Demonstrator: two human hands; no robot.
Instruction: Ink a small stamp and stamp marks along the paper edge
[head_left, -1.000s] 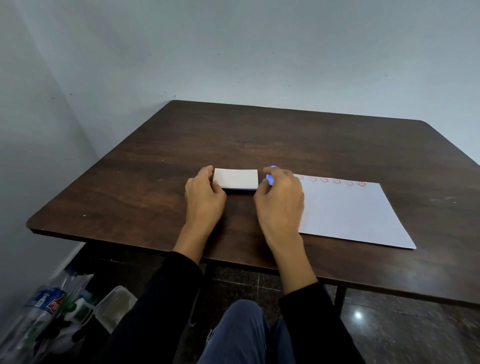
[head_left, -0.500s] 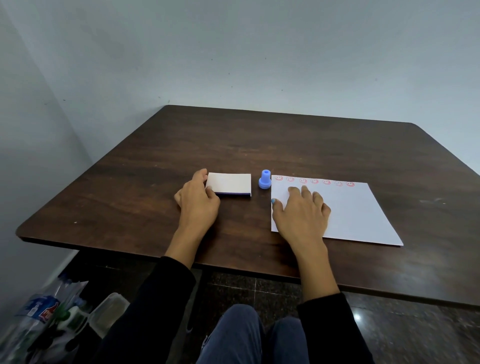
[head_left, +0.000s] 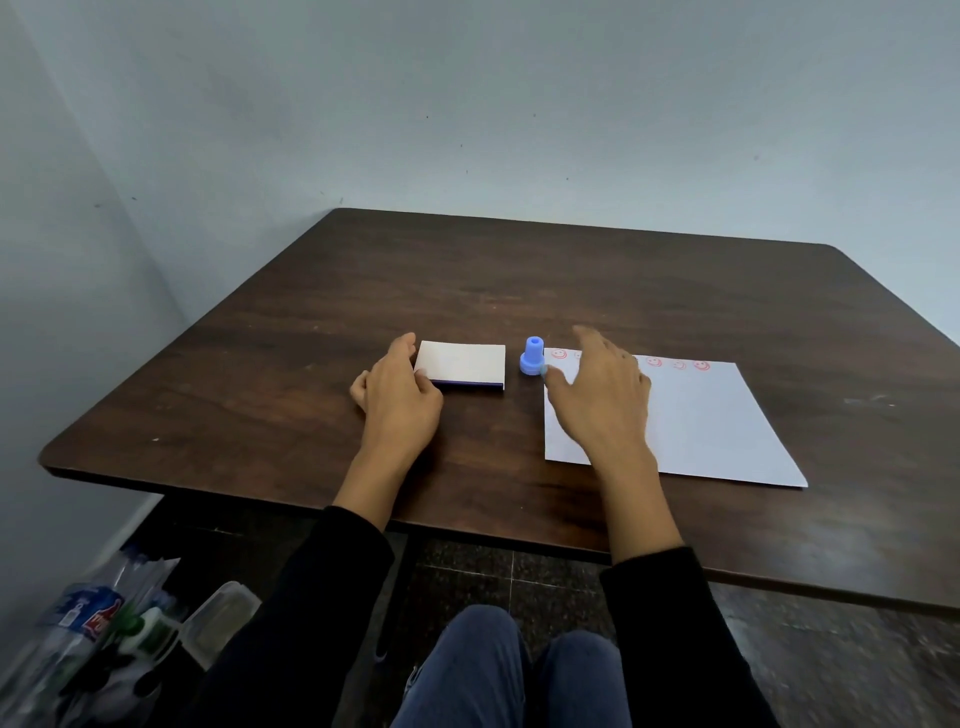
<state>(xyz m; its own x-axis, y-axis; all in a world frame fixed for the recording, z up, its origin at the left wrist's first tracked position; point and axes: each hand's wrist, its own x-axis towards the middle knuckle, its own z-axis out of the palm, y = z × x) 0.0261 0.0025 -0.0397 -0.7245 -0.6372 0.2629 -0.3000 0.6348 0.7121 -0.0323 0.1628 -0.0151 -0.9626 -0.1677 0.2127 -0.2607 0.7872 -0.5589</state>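
A small blue stamp (head_left: 531, 356) stands upright on the table between a closed white ink pad (head_left: 461, 364) and a white sheet of paper (head_left: 696, 421). Several red smiley marks (head_left: 654, 361) run along the paper's far edge. My left hand (head_left: 397, 395) rests on the table with its fingers against the ink pad's left side. My right hand (head_left: 602, 395) hovers over the paper's left part, fingers spread, thumb close to the stamp, holding nothing.
The dark wooden table (head_left: 519, 280) sits in a corner against pale walls. On the floor at lower left lie plastic bottles (head_left: 78, 639) and a clear container (head_left: 218, 618). My knees in blue jeans (head_left: 509, 670) are under the table's near edge.
My right hand let go of the blue stamp beside the ink pad, then lay flat on the paper, and now lifts toward the stamp. My left hand stays at the ink pad.
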